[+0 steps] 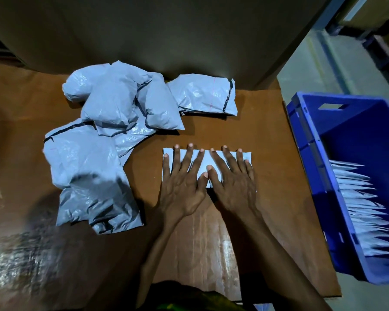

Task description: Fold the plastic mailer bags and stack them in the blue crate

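Currently pressing a fold. Bench [267,140]: brown board, matt, scuffed. Blue crate [368,131]: rigid moulded plastic with a handle slot, sitting off the bench's right edge. Heap of unfolded mailer bags [103,131] at the left side of the bench: grey, thin, glossy film, puffy and crinkled, with dark seal strips. One more loose bag [204,95] lies at the far edge. Folded bags [359,209] stand on edge in a row inside the crate, flat with sharp corners.

Mailer in hand [203,161]: a flat pale rectangle at mid-bench, toward the right edge. Left hand [182,187] and right hand [234,182] lie on it side by side, palms down, fingers straight and spread, thumbs touching at the middle. Nothing is pinched.

Judgement: film is slippery and springy. To do this step well, sweep both palms outward from the centre to expel air. Keep edges aligned and set the crease hard before lifting, or the fold may open.
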`<state>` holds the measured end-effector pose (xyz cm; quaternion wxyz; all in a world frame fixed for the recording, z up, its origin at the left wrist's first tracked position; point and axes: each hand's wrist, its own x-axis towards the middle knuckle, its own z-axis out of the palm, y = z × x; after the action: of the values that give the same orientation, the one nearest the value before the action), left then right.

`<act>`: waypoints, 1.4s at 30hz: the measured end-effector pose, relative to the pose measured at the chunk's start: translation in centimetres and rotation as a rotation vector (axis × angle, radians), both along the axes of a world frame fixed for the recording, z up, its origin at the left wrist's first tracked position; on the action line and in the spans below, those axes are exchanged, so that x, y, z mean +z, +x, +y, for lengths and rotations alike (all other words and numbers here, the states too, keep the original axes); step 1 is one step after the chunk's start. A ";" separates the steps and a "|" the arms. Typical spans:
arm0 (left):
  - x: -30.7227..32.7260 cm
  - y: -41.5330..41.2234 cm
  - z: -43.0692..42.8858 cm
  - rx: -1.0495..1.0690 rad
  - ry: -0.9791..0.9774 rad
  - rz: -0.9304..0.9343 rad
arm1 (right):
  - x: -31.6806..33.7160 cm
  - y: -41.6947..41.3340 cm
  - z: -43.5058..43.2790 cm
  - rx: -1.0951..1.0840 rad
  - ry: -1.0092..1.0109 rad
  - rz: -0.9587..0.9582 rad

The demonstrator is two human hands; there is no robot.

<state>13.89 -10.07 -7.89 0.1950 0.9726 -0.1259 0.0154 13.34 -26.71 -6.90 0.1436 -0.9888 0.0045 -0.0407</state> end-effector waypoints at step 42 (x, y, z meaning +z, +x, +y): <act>1.1 -7.5 6.4 0.045 0.214 -0.352 | 2.0 3.9 5.1 0.642 0.146 0.057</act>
<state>6.35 -3.70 -6.77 0.0649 0.9727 -0.1371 0.1759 17.23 -21.59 -4.93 0.2194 -0.9276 -0.3003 0.0350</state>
